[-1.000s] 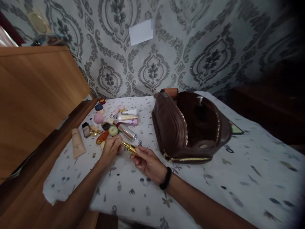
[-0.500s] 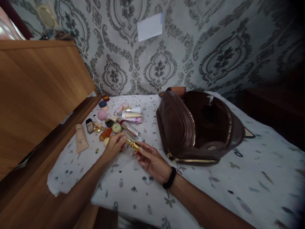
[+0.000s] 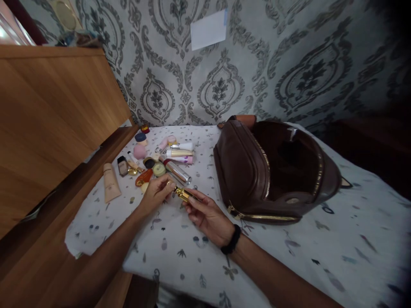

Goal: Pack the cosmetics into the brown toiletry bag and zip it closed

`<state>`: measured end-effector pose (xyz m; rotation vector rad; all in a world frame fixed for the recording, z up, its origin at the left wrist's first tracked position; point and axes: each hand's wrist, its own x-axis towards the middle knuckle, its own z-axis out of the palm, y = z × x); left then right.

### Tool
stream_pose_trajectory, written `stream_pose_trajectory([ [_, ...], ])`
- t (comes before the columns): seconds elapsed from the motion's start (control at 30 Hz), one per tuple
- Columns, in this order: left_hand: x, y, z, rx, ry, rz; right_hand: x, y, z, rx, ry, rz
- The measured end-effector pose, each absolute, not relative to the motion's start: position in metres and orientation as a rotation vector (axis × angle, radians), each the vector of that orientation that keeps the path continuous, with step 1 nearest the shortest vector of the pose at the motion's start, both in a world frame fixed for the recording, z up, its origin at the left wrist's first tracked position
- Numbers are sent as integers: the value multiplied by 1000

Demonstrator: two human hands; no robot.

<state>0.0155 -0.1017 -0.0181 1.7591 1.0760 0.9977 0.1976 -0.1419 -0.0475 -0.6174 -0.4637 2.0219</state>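
A gold tube (image 3: 183,193) is held between my two hands above the patterned white cloth. My right hand (image 3: 210,217), with a black band at the wrist, has its fingers wrapped round the tube's right part. At the tube's left end, my left hand (image 3: 157,192) pinches something small and gold-coloured, mostly hidden by the fingers. Just beyond my left hand lie a silver and red tube (image 3: 178,172), a round green container (image 3: 158,170) and an orange item (image 3: 143,177). To the right sits a brown bag (image 3: 244,158), unzipped, its dark inside showing.
Several cosmetics lie at the left, among them a beige tube (image 3: 111,184), a pink ball (image 3: 139,151) and a blue-lidded jar (image 3: 140,137). A wooden panel (image 3: 58,102) borders the cloth on the left. Behind stands a patterned wall (image 3: 221,81).
The view has shifted slightly, so the bag appears a little farther right. Both hands keep hold at the gold tube, with a slightly wider gap near its left end.
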Motion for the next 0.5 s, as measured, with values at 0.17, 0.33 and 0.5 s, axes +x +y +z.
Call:
stream_pose_trajectory([
  [0.17,16,-101,-18,1756,1100,1015,198,-142,-47,-608,-476,2026],
  [0.33,16,-101,-16,1753,1035,1043,198,-142,-47,-593,-464,2023],
  [0.5,13,-102,-12,1751,900,983,198,-142,-48,-580,-454,2024],
])
